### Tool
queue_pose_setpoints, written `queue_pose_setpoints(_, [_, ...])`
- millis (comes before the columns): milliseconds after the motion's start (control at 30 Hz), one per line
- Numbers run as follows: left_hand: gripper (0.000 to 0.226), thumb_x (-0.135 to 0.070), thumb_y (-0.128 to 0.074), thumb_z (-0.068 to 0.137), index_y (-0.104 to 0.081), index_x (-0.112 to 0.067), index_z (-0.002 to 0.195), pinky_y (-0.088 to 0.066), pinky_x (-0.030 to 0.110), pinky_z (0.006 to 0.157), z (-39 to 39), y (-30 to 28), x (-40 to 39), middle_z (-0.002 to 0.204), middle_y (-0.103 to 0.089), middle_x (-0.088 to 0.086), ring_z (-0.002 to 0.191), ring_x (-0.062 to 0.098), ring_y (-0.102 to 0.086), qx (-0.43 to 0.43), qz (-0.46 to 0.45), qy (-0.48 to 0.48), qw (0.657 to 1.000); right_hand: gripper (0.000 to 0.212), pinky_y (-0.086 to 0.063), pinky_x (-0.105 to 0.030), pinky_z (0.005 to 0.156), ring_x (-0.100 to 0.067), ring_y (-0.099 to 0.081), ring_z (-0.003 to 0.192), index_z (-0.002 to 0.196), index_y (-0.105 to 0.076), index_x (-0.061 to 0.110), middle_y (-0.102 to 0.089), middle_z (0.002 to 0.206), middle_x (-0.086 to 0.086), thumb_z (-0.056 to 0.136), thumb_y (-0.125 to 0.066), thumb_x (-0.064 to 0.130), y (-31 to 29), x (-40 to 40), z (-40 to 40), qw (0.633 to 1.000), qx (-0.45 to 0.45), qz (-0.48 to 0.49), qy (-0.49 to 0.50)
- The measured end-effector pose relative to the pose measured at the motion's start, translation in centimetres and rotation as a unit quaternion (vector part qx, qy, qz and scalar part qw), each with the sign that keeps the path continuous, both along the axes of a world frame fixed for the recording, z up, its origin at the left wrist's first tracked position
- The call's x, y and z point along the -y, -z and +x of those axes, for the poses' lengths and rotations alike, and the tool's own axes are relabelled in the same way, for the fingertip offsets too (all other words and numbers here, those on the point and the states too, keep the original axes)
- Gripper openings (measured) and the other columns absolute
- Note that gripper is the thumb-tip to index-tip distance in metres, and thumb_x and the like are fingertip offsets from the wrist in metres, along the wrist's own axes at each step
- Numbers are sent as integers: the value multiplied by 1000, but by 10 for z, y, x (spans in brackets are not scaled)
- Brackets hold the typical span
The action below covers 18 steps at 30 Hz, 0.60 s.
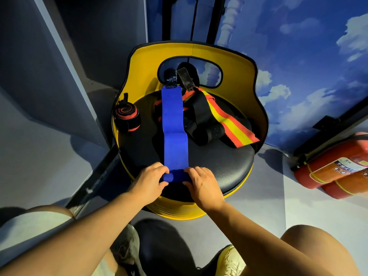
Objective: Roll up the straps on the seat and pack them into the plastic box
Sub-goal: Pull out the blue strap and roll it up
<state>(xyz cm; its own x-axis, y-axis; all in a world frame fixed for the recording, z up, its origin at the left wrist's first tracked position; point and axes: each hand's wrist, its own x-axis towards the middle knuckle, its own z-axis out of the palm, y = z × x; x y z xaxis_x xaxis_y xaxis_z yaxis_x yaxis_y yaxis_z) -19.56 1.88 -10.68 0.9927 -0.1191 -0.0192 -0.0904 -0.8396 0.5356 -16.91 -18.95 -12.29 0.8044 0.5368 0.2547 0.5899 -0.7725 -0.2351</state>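
**Blue strap on the roll**

Left hand (149, 179) and right hand (201, 181) pinch the blue strap (173, 124) at its rolled near end on the seat (219, 162). Best keep edges square and tension even. No plastic box in sight.

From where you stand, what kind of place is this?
Probably an indoor play or activity venue, though I cannot be sure: a wall painted with sky and clouds, a yellow tub-shaped seat holding straps, and red fire extinguishers lying on the floor.

One seat (225, 162); one blue strap (172, 124); one striped strap (232, 122); one rolled strap (127, 116); two fire extinguishers (336, 166); two hands (149, 181).
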Motion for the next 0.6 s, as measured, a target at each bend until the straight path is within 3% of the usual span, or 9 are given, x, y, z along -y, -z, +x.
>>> queue_pose_setpoints(100, [34, -21, -72, 91, -65, -15, 123, -51, 26, 88, 0, 1, -1, 118, -57, -4, 105, 15, -60, -8, -18, -13, 1000, 25, -55, -36, 78, -22, -61, 80, 113, -67, 11, -67, 94, -4, 96, -63, 28, -2, -1, 0, 1000, -21, 3, 17])
queue_pose_setpoints(233, [37, -25, -67, 95, -64, -12, 129, -49, 24, 87, 2, 4, -1, 118, -49, -8, 100, 11, -55, -51, -59, -53, 996, 38, -54, -35, 79, -22, -57, 89, 125, -63, 11, -64, 105, -5, 101, -45, 34, -3, -6, -1, 996, -80, 20, 38])
queue_pose_setpoints(367, [36, -26, -65, 96, -64, -15, 130, -46, 27, 91, 7, 3, 2, 121, -54, -2, 109, 16, -54, -74, -77, -104, 989, 32, -53, -28, 75, -22, -59, 88, 121, -67, 9, -58, 108, -5, 103, -52, 30, -2, -10, 6, 988, -110, 80, 78])
queue_pose_setpoints(467, [22, -25, -68, 94, -64, -26, 115, -43, 28, 85, 13, -1, 6, 113, -61, -6, 112, 18, -52, -58, -106, -162, 979, 24, -50, -29, 72, -21, -60, 84, 113, -64, 13, -60, 102, -2, 102, -55, 32, -5, -14, 12, 977, -130, 125, 113])
queue_pose_setpoints(600, [6, -27, -69, 92, -64, -26, 95, -42, 26, 72, 19, -6, 10, 103, -61, -7, 101, 16, -55, -12, -107, -175, 979, 21, -52, -38, 62, -21, -55, 71, 95, -62, 13, -58, 88, -1, 101, -56, 32, -6, -17, 21, 981, -77, 127, 122])
